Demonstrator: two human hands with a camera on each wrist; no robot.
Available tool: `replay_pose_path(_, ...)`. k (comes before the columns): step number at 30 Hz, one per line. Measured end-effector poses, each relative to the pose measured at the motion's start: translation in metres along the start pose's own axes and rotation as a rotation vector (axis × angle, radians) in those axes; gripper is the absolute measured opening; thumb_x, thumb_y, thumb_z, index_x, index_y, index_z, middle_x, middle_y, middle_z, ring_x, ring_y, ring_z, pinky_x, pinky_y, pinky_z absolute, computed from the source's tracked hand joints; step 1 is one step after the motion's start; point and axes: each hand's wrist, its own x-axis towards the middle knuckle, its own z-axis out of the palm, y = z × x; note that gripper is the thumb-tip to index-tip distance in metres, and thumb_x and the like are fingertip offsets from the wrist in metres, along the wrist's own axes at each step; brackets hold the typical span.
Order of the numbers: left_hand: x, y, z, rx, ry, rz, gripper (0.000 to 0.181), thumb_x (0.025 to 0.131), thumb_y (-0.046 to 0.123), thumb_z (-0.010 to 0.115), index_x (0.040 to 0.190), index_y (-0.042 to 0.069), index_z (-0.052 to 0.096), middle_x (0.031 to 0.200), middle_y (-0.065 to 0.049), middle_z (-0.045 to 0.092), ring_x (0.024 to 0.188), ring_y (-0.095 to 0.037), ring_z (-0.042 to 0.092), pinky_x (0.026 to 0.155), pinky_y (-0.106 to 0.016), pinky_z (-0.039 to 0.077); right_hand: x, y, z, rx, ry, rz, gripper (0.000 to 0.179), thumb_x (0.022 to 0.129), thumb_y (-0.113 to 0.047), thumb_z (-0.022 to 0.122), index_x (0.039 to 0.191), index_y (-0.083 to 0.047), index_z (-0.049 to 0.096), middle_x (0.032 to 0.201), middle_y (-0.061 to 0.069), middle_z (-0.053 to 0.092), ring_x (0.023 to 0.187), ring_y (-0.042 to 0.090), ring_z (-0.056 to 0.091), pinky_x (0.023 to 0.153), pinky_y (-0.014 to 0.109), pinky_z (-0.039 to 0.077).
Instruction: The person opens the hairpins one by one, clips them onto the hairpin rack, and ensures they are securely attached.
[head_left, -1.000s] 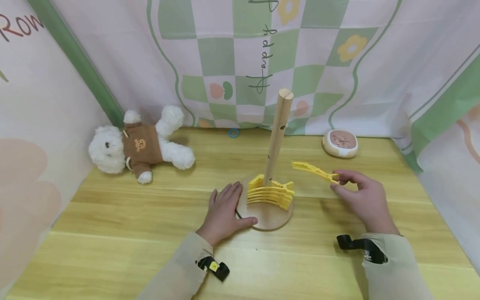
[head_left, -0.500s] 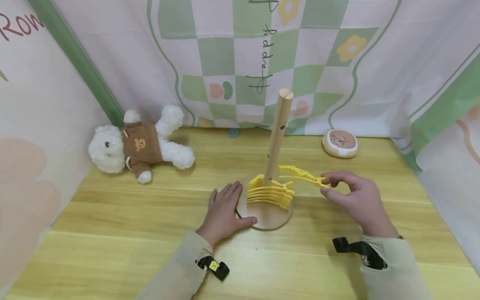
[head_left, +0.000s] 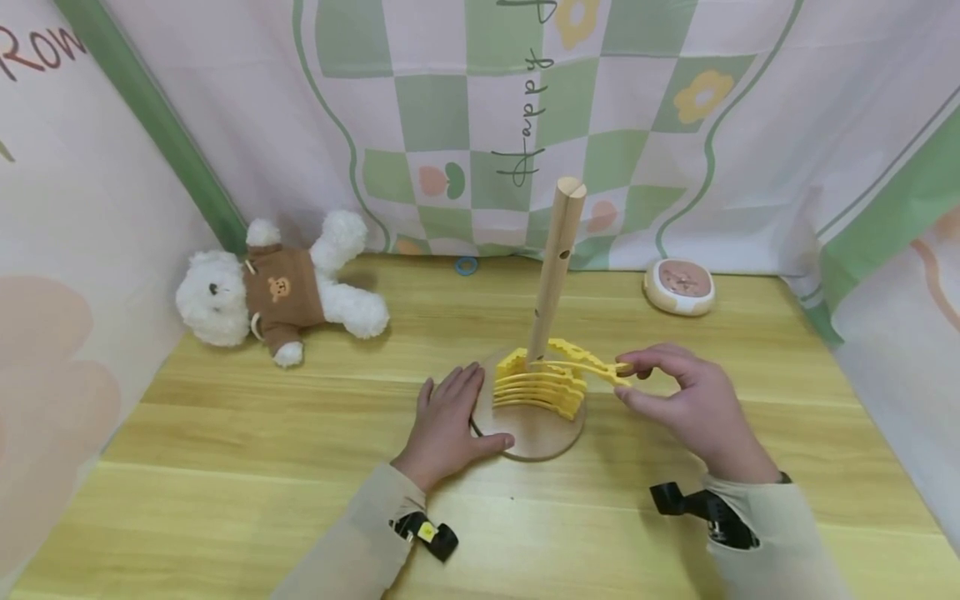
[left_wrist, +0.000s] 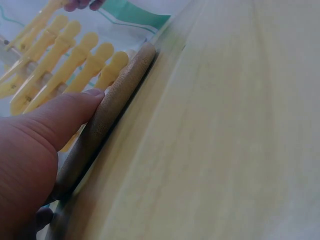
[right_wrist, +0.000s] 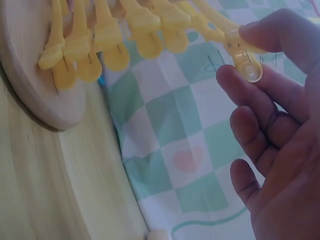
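Note:
A wooden post (head_left: 553,267) stands upright on a round wooden base (head_left: 534,442). Several yellow alligator hair clips (head_left: 534,398) are stacked one above another around its lower part, their tails toward the right. My left hand (head_left: 447,429) rests on the base's left edge, fingers spread, thumb (left_wrist: 70,112) along the rim in the left wrist view. My right hand (head_left: 693,408) pinches the tail of another yellow hair clip (head_left: 600,367) between thumb and fingers. That clip's jaws are apart and reach around the post, just above the stack.
A white plush dog in a brown shirt (head_left: 288,287) lies at the back left. Toward the back right sits a small cream device with a brown face (head_left: 679,287). A blue ring (head_left: 466,266) lies near the checked curtain (head_left: 510,100) behind the wooden table (head_left: 247,467).
My right hand has moved left with the hair clip, bringing its parted jaws from beside the post to around it. The left hand has stayed on the base.

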Motion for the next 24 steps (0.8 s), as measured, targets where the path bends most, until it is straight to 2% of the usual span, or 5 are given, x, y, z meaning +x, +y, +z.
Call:
replay_pose_path(10,0.001,0.0,0.0,0.011,0.001,0.001,0.104,0.081,0.068,0.069,0.156,0.006,0.033,0.163,-0.009,0.029,0.151,-0.028,0.024,0.118,-0.062,0.009,0.001,-0.005,0.008,0.01,0.006,-0.033,0.027,0.078,-0.004,0.083,0.102,-0.014,0.077,0.093,-0.004,0.069,0.088,0.005,0.057,0.08,0.015,0.043)
replay_pose_path(17,0.002,0.0,0.002,0.012,0.01,0.006,0.104,0.081,0.068,0.069,0.156,0.005,0.034,0.163,-0.01,0.03,0.15,-0.028,0.025,0.118,-0.062,0.01,0.002,-0.007,0.015,0.011,0.005,-0.026,0.027,0.08,-0.007,0.083,0.105,-0.013,0.077,0.095,-0.005,0.07,0.09,0.006,0.058,0.083,0.023,0.043)
replay_pose_path(24,0.001,0.0,0.001,0.031,0.003,-0.002,0.104,0.081,0.068,0.069,0.156,0.006,0.034,0.163,-0.009,0.03,0.15,-0.029,0.025,0.118,-0.063,0.01,0.004,-0.009,0.018,0.001,0.007,-0.076,0.029,0.079,-0.005,0.084,0.107,-0.011,0.077,0.101,-0.005,0.073,0.096,0.006,0.058,0.087,0.018,0.043)
